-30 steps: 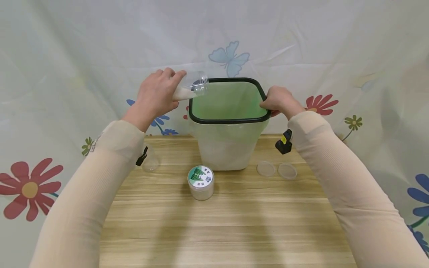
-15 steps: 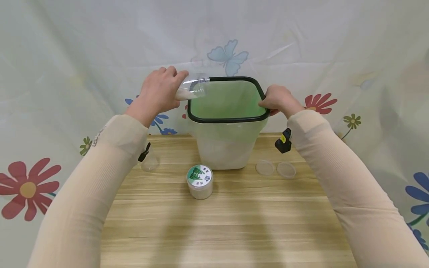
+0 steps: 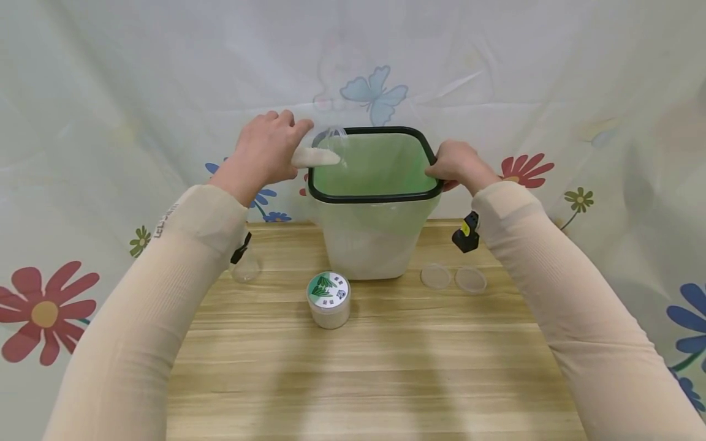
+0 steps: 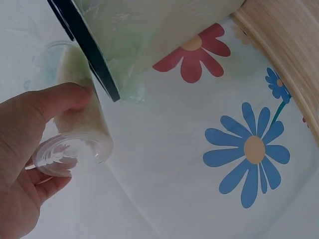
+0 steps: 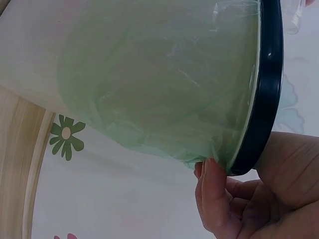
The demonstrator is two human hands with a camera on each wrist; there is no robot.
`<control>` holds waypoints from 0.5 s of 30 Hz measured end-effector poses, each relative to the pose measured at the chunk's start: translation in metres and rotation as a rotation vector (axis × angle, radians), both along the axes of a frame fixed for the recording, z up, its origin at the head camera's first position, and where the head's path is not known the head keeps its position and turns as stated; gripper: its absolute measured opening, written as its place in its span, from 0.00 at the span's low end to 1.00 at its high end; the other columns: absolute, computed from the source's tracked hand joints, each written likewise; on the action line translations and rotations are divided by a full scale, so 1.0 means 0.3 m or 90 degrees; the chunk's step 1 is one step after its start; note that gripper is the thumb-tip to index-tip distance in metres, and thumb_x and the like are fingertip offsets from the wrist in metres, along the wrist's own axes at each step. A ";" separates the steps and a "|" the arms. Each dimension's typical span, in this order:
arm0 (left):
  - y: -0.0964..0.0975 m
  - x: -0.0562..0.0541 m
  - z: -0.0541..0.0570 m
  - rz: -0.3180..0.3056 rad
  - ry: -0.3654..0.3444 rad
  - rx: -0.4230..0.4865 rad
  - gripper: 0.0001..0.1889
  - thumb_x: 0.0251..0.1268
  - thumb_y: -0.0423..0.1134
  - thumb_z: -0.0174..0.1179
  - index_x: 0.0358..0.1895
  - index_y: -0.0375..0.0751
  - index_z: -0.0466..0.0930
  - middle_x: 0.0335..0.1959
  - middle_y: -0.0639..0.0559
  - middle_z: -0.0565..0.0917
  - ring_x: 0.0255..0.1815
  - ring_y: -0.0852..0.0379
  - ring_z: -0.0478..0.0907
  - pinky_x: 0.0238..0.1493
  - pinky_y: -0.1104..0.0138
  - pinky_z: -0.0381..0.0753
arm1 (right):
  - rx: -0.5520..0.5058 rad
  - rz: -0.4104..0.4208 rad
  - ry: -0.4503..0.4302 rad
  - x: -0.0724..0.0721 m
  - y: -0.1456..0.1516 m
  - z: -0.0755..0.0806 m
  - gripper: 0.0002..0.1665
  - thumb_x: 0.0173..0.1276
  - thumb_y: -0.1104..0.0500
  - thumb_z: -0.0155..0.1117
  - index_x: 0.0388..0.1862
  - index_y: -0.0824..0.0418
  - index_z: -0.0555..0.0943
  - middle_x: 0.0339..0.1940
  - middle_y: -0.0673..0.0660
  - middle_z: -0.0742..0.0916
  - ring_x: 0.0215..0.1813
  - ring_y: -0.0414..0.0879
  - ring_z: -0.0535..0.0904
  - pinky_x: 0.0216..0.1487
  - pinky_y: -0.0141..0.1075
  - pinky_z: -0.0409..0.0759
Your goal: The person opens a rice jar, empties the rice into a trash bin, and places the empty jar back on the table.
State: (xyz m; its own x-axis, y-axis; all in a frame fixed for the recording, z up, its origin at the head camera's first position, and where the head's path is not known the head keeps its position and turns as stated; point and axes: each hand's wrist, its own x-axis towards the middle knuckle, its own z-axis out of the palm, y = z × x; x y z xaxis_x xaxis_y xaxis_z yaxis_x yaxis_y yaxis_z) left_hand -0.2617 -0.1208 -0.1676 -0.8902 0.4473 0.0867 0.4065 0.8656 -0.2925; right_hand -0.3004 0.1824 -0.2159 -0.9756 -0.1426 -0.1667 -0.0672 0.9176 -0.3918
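Gripped in my left hand [image 3: 267,150] is a clear plastic jar [image 4: 84,124], tipped on its side with its mouth over the left rim of a trash can [image 3: 369,239]. White contents [image 3: 317,157] lie along the jar's lower side and reach its mouth. The can is pale, with a black rim [image 3: 380,198] and a thin green bag [image 5: 164,84] lining it and folded over the outside. At the can's right corner my right hand [image 3: 460,164] pinches the rim and bag, thumb inside and fingers beneath the rim, as the right wrist view shows.
A lidded jar [image 3: 329,300] with a green and white label stands in front of the can. Two clear round lids [image 3: 436,276] lie to its right on the wooden table [image 3: 375,367]. Another clear round piece [image 3: 246,267] sits by the left wrist. A flowered curtain hangs behind.
My left hand has shifted slightly right and tipped the jar further, and the white contents have slid toward its mouth. My right hand stays on the rim.
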 end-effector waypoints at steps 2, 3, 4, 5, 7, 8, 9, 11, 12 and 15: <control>0.003 0.000 0.001 0.000 -0.004 -0.004 0.41 0.51 0.41 0.64 0.69 0.41 0.55 0.53 0.37 0.69 0.48 0.41 0.66 0.53 0.50 0.71 | 0.002 0.001 -0.002 0.004 -0.002 0.004 0.14 0.60 0.57 0.51 0.23 0.67 0.74 0.22 0.60 0.82 0.18 0.45 0.82 0.28 0.34 0.82; 0.004 0.001 0.001 0.001 -0.005 -0.005 0.41 0.51 0.41 0.64 0.69 0.41 0.55 0.53 0.37 0.69 0.48 0.41 0.66 0.53 0.50 0.71 | 0.003 0.002 -0.004 0.007 -0.004 0.006 0.14 0.60 0.58 0.51 0.23 0.67 0.74 0.21 0.59 0.82 0.17 0.44 0.82 0.27 0.34 0.82; 0.005 0.001 0.001 0.001 -0.007 -0.006 0.41 0.51 0.41 0.64 0.69 0.41 0.54 0.53 0.37 0.69 0.48 0.41 0.66 0.53 0.50 0.71 | 0.005 0.003 -0.005 0.011 -0.005 0.009 0.13 0.61 0.58 0.51 0.22 0.66 0.73 0.20 0.58 0.81 0.17 0.44 0.82 0.27 0.33 0.82; 0.006 0.001 0.002 0.001 -0.007 -0.007 0.41 0.51 0.41 0.64 0.69 0.41 0.54 0.53 0.37 0.69 0.48 0.41 0.66 0.53 0.50 0.71 | 0.014 -0.001 -0.011 0.020 -0.011 0.018 0.13 0.61 0.58 0.50 0.24 0.67 0.73 0.21 0.58 0.81 0.17 0.43 0.82 0.28 0.34 0.82; 0.008 0.001 0.003 -0.001 -0.004 -0.008 0.41 0.50 0.41 0.65 0.69 0.41 0.55 0.53 0.37 0.69 0.48 0.41 0.66 0.53 0.50 0.72 | 0.015 0.000 -0.013 0.027 -0.015 0.023 0.12 0.61 0.59 0.50 0.23 0.66 0.72 0.20 0.56 0.80 0.15 0.41 0.80 0.26 0.33 0.81; 0.009 0.002 0.004 -0.002 -0.002 -0.009 0.41 0.50 0.41 0.65 0.69 0.41 0.55 0.53 0.37 0.69 0.48 0.41 0.66 0.53 0.50 0.72 | 0.014 0.001 -0.012 0.027 -0.015 0.023 0.12 0.61 0.59 0.50 0.22 0.65 0.72 0.19 0.55 0.79 0.14 0.40 0.79 0.24 0.32 0.81; 0.010 0.003 0.005 -0.004 0.001 -0.008 0.41 0.50 0.40 0.65 0.69 0.41 0.55 0.53 0.37 0.69 0.48 0.41 0.67 0.53 0.50 0.72 | 0.013 0.001 -0.012 0.027 -0.015 0.023 0.12 0.61 0.59 0.50 0.22 0.65 0.71 0.20 0.55 0.79 0.15 0.40 0.80 0.24 0.32 0.81; 0.011 0.006 0.007 -0.008 0.006 -0.006 0.41 0.50 0.40 0.66 0.68 0.41 0.56 0.52 0.36 0.70 0.47 0.40 0.67 0.52 0.50 0.72 | 0.009 0.000 -0.012 0.028 -0.015 0.022 0.12 0.61 0.59 0.50 0.22 0.65 0.71 0.20 0.56 0.79 0.14 0.40 0.79 0.23 0.32 0.81; 0.011 0.008 0.008 -0.010 0.007 -0.005 0.40 0.49 0.39 0.66 0.68 0.41 0.57 0.52 0.36 0.70 0.47 0.40 0.67 0.52 0.50 0.72 | 0.006 0.000 -0.012 0.027 -0.014 0.021 0.12 0.60 0.59 0.50 0.22 0.66 0.71 0.20 0.56 0.79 0.15 0.40 0.80 0.23 0.31 0.80; 0.012 0.012 0.011 -0.016 0.007 0.001 0.40 0.49 0.39 0.66 0.68 0.41 0.57 0.52 0.36 0.70 0.48 0.40 0.67 0.52 0.50 0.72 | 0.003 -0.001 -0.010 0.028 -0.015 0.021 0.11 0.60 0.59 0.50 0.22 0.66 0.71 0.20 0.56 0.79 0.16 0.42 0.81 0.22 0.31 0.80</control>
